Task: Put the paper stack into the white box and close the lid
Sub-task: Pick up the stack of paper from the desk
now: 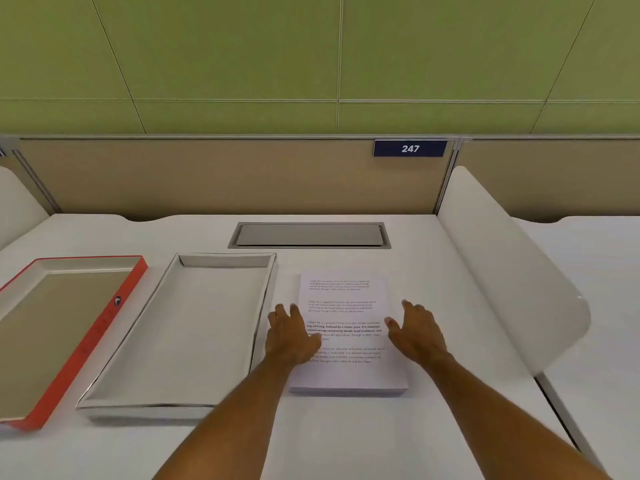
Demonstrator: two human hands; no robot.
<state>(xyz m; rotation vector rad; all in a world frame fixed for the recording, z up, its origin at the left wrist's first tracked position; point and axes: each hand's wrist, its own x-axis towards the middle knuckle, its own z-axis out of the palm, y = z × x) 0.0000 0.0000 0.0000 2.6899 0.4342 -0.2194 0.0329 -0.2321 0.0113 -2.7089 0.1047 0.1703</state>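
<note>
A stack of printed white paper (346,292) lies flat on the white desk, right of centre. My left hand (292,336) hovers over its left edge with fingers spread, holding nothing. Over the stack's right edge is my right hand (414,332), likewise spread and holding nothing. The white box (166,405) lies open and bare inside, just left of the paper. Its lid (104,323), red on the outside, rests upside down at the far left.
A grey cable hatch (310,234) is set into the desk behind the paper. A white curved divider (512,271) borders the desk on the right. A beige partition with a "247" sign (410,148) stands at the back.
</note>
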